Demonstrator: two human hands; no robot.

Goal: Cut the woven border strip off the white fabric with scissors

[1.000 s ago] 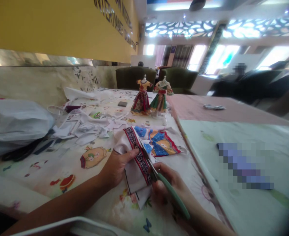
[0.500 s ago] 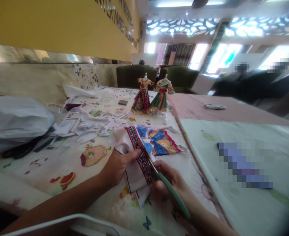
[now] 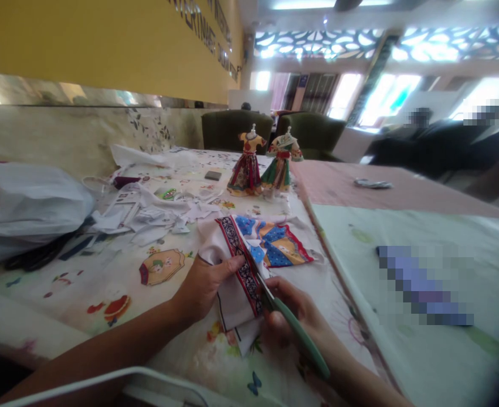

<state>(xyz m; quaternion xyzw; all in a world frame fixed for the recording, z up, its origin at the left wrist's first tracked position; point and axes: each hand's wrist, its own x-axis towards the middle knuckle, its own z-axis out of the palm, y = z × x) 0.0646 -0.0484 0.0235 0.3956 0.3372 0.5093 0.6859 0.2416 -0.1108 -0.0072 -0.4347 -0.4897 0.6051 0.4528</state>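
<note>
My left hand [image 3: 209, 282] pinches a piece of printed fabric [image 3: 233, 305], thumb on top beside its dark patterned border with red edges. In my right hand [image 3: 294, 316] is a pair of green-handled scissors [image 3: 302, 339], its fingers wrapped round the handles. The blades lie along the right edge of the dark border, pointing away from me. Just beyond the blades lies a blue and orange printed part [image 3: 279, 246] with a red edge. I cannot tell whether it joins the held fabric. A cut-out-shaped orange patterned piece [image 3: 162, 267] lies left of my left hand.
Two miniature dresses on small stands [image 3: 246, 167] [image 3: 280, 167] stand at the back. White fabric scraps [image 3: 147, 215] are heaped at the left, next to a white plastic bag [image 3: 33, 198]. A blurred-out blue item [image 3: 423, 288] lies at the right. A white cable [image 3: 117, 373] crosses the near edge.
</note>
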